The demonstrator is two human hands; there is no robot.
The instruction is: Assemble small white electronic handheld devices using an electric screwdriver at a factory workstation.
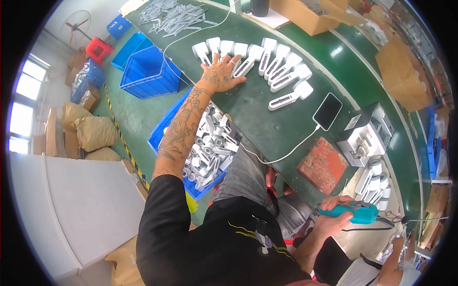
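Observation:
My left hand [220, 75] reaches forward over the green worktable [253, 119], fingers spread. It rests on or just over the near ends of some white plastic pieces [248, 64]. Each piece has a rounded head and a flat handle with a dark slot. They lie fanned out in a curved row, the nearest white piece [291, 97] at the right end. My right hand [334, 214] is wrapped around a teal electric screwdriver [365, 213], held low at the right. A cord trails from the tool.
A blue crate [160, 138] heaped with white parts stands beside my legs. A phone [327, 112] on a white cable, a worn red block [323, 165] and an open box [365, 138] lie to the right. Grey strips [176, 19] cover the far left. Another person's arm [393, 262] is at lower right.

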